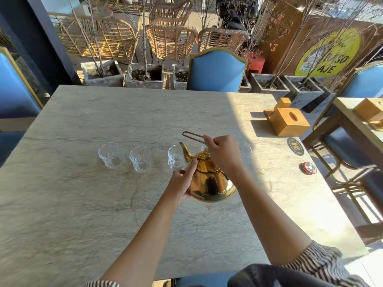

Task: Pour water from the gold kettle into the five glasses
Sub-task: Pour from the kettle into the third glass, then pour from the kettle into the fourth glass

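Gold kettle (209,181) tilts spout-left toward the third glass (175,157); right hand (222,152) grips its handle, left hand (183,181) cups its side.

Café: numbered table marker (295,146), call button (309,168), tissue box (289,121).

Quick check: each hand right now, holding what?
Left hand: cupped against the side of the gold kettle, steadying it.
Right hand: closed on the kettle's wire handle.
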`<state>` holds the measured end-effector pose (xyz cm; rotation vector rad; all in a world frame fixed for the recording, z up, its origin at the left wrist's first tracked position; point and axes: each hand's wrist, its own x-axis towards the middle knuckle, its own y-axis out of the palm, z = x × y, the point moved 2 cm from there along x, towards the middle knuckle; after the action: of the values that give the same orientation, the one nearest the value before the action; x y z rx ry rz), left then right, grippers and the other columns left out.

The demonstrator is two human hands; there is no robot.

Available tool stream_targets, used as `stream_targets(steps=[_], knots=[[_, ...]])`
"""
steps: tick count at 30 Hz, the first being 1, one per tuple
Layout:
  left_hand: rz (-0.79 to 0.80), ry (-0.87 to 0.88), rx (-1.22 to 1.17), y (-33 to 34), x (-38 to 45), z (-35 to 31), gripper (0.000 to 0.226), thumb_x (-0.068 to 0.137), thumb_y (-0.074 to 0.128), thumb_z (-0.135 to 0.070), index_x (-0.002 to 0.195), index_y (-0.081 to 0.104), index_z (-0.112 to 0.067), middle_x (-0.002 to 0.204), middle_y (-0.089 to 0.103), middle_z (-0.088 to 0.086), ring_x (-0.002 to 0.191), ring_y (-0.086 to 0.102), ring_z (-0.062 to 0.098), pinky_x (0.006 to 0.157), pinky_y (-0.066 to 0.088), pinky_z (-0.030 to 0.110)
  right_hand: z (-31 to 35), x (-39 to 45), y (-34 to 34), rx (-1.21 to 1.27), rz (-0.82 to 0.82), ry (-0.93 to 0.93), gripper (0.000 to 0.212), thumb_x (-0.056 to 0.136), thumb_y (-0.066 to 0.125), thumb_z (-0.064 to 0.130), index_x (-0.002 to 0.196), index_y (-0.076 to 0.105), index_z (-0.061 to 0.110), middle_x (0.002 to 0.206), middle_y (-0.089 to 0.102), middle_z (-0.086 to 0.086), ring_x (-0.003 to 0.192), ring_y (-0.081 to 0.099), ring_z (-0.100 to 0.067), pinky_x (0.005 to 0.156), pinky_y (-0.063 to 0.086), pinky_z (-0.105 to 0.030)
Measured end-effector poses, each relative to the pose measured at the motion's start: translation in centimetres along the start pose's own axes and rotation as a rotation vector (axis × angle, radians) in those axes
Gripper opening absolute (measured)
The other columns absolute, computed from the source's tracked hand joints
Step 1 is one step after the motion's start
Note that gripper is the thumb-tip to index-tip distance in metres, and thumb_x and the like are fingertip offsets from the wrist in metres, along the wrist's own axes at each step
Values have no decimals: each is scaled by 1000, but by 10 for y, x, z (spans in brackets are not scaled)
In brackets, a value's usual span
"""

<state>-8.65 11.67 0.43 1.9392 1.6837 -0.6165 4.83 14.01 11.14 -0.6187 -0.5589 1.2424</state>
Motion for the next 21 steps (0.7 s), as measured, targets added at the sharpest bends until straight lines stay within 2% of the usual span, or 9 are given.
stream_targets(steps=[6, 9, 16, 21], knots=[[-40, 41, 59, -8, -1, -3, 132, 33, 62, -105, 125, 66, -10, 111, 80, 9, 105, 77, 25, 98, 62, 50, 12, -1, -6, 22, 1, -76, 59, 96, 54, 35, 45, 39, 10, 40, 31, -1, 33, 22, -11, 36, 18, -17], [-67, 45, 66, -15, -2, -3, 131, 34, 61, -105, 124, 66, -10, 112, 80, 10, 104, 77, 25, 94, 64, 49, 22, -2, -6, 42, 26, -118, 58, 97, 54, 33, 46, 38, 9, 40, 30, -1, 32, 20, -9, 34, 19, -16], [-133, 52, 54, -40, -16, -6, 129, 35, 58, -107, 119, 69, -11, 110, 81, 11, 104, 77, 25, 98, 61, 51, 52, -5, 3, 66, 101, -168, 57, 97, 51, 25, 44, 36, 13, 39, 30, 1, 28, 21, -9, 34, 18, -13], [-180, 32, 45, -58, -23, -5, 132, 34, 55, -109, 120, 69, -9, 112, 80, 19, 108, 77, 36, 99, 60, 57, 72, -4, 18, 79, 170, -155, 54, 96, 50, 22, 45, 38, 12, 41, 34, -1, 31, 24, -8, 35, 22, -15]])
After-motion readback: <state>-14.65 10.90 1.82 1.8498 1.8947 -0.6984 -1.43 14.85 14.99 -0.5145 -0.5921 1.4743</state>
